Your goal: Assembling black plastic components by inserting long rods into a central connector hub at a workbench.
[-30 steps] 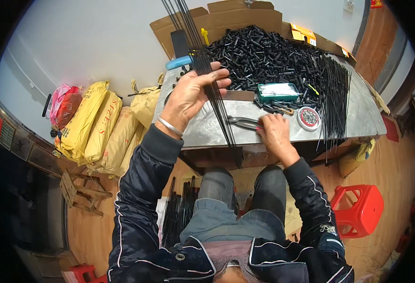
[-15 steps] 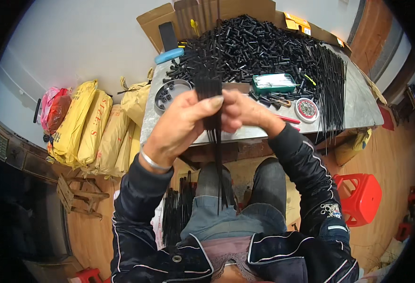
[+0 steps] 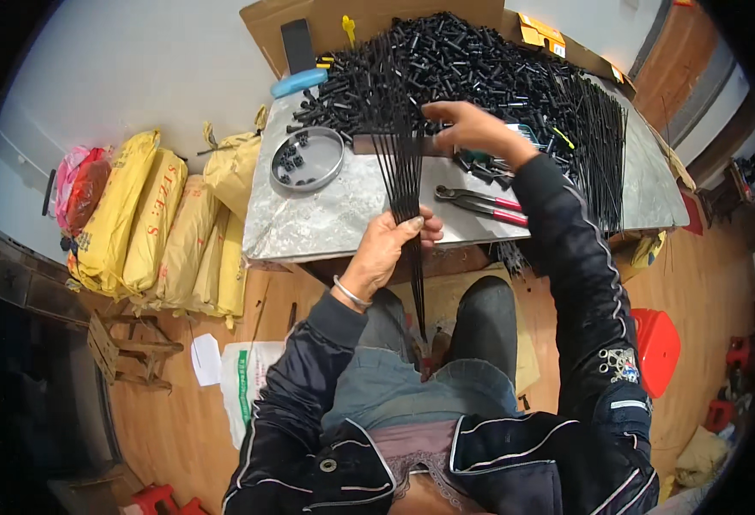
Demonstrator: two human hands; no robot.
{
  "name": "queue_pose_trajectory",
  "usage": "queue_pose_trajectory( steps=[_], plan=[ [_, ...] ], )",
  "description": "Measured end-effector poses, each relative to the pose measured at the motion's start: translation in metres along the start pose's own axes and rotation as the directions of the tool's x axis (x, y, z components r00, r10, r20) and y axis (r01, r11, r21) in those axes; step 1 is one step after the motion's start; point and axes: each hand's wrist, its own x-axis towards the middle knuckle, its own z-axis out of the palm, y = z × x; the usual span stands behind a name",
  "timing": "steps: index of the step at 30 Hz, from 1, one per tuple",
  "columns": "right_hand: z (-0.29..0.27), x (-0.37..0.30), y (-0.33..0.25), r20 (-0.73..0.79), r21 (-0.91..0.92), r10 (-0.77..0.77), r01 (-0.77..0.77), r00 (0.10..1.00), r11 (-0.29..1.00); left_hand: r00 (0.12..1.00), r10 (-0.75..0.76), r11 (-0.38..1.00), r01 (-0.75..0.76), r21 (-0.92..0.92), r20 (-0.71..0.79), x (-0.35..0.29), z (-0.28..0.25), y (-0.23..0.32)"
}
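In front of the table, my left hand [image 3: 390,245] is closed round a bundle of long thin black rods [image 3: 401,176]. The rods stand roughly upright, fanning out slightly above my fist and narrowing to a point below it, between my knees. My right hand [image 3: 479,133] is up to the right of the bundle, fingers apart and partly smeared by motion, with nothing seen in it. Behind the rods lies a big heap of short black tubular pieces [image 3: 472,73]. The bundle's upper ends blur into this dark heap.
The grey metal table [image 3: 317,223] carries a round dish [image 3: 332,167] of small black parts, red-handled pliers [image 3: 485,204], a green box [image 3: 523,133] half hidden by my right arm, and more rods [image 3: 596,154] at the right. Yellow sacks [image 3: 158,219] lean left; a red stool [image 3: 656,352] stands right.
My right hand has left the bundle and moved up to the right. My left hand now grips lower, and the rods spread more. The dark rods beside my left leg no longer show.
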Motion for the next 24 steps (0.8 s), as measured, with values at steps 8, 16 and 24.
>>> queue_pose_trajectory(
  steps=[8, 16, 24],
  plan=[
    [0.038, -0.026, -0.06, 0.045, 0.845, -0.198, 0.068, 0.979, 0.531, 0.996, -0.084, 0.987, 0.078, 0.142, 0.037, 0.005, 0.007, 0.015],
    [0.072, -0.079, -0.077, 0.032, 0.696, -0.328, 0.215, 0.944, 0.685, 0.943, 0.135, 0.18, -0.326, 0.928, 0.305, 0.008, -0.006, 0.036],
    [0.08, -0.091, -0.077, -0.023, 0.672, -0.319, 0.251, 0.948, 0.696, 0.973, -0.014, 0.776, -0.135, 0.616, 0.231, -0.004, -0.036, 0.072]
  ],
)
